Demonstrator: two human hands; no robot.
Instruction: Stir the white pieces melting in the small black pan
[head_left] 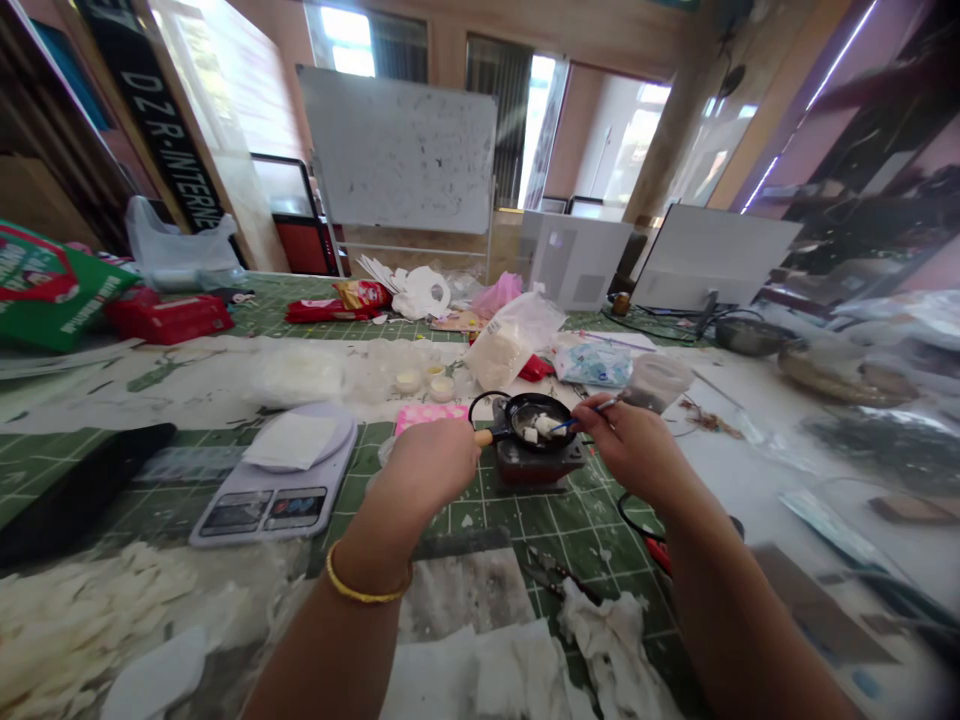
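A tiny black frying pan (537, 412) sits on a small dark burner (538, 462) at the middle of the green cutting mat. White cubes (541, 426) lie inside the pan. My left hand (429, 466), with a gold bangle on its wrist, is closed round the pan's wooden handle (485, 436). My right hand (631, 444) pinches a thin blue-handled tool (581, 419) whose tip reaches into the pan among the cubes.
A white kitchen scale (276, 484) holding a white square stands to the left. Small cups (424, 381), a bag of white powder (504, 350) and snack packets lie behind. Crumpled tissue (600, 620) and pliers (551, 575) lie in front. A whiteboard (401, 150) stands at the back.
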